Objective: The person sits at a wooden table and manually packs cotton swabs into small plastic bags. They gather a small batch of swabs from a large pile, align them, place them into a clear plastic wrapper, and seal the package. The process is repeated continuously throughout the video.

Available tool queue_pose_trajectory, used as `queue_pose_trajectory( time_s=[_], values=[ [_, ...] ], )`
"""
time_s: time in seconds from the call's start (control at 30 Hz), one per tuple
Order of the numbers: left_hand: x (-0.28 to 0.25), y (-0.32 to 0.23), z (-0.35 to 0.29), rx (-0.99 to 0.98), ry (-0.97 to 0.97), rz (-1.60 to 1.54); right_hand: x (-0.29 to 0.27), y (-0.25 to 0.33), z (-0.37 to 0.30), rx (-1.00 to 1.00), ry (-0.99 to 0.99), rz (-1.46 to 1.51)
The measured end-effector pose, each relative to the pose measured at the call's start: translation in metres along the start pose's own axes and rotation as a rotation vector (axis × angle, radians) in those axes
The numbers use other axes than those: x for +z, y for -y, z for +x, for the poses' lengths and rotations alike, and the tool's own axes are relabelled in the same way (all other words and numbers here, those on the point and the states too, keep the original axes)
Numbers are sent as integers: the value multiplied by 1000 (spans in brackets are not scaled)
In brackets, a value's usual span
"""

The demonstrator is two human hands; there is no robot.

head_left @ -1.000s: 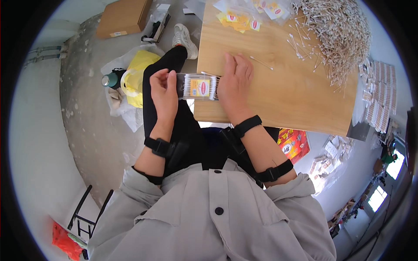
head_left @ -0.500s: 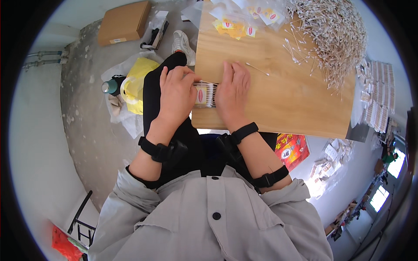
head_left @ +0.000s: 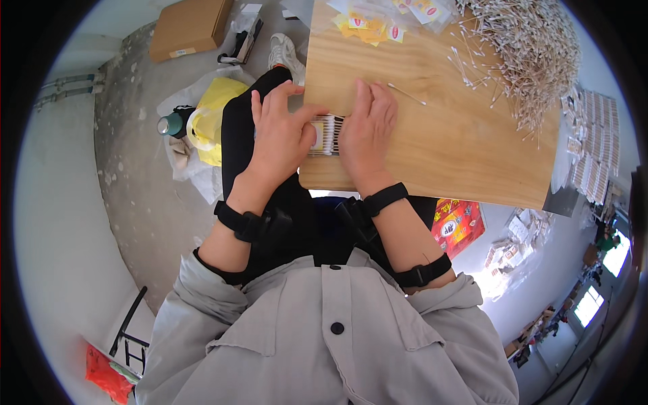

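Note:
On the table's near left corner, a small clear bag of cotton swabs (head_left: pixel 329 137) with a yellow label lies between my two hands. My left hand (head_left: pixel 280 138) has its index finger and thumb closed on the bag's left part, partly covering the label. Its other fingers stick out apart. Over the right end of the same bag, my right hand (head_left: pixel 368 131) rests on its side, fingers bent together. That end of the swabs is hidden beneath it. A single loose cotton swab (head_left: pixel 407 94) lies just beyond my right hand.
A big heap of cotton swabs (head_left: pixel 526 50) covers the wooden table's (head_left: pixel 459 148) far right. Clear bags with yellow labels (head_left: pixel 368 25) lie at its far edge. Left on the floor are a yellow plastic bag (head_left: pixel 214 118), a green flask (head_left: pixel 169 124) and a cardboard box (head_left: pixel 191 30).
The view has shifted slightly. My left hand's fingers have spread, and its thumb and index finger have moved further over the bag. My right hand stays at the bag's right end.

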State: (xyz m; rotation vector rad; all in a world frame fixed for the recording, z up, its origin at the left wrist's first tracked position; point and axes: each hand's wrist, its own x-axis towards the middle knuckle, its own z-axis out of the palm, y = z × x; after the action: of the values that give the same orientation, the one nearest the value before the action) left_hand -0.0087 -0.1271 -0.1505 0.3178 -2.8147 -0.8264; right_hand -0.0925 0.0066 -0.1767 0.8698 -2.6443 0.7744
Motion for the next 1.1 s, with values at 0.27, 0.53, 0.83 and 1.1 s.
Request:
queue_pose_trajectory(
  time_s=[0.27, 0.53, 0.83, 1.1],
  values=[
    [-10, 0, 5, 65, 63, 53, 1, -2, 1, -22, 16, -7],
    [-12, -3, -8, -132, -151, -90, 5, -4, 0, -20, -14, -12],
    [-18, -1, -1, 37, -218, 20, 6, -4, 1, -23, 0, -14],
    [-3, -1, 13, 146, 20, -2, 2, -5, 1, -50, 8, -7]
  ],
)
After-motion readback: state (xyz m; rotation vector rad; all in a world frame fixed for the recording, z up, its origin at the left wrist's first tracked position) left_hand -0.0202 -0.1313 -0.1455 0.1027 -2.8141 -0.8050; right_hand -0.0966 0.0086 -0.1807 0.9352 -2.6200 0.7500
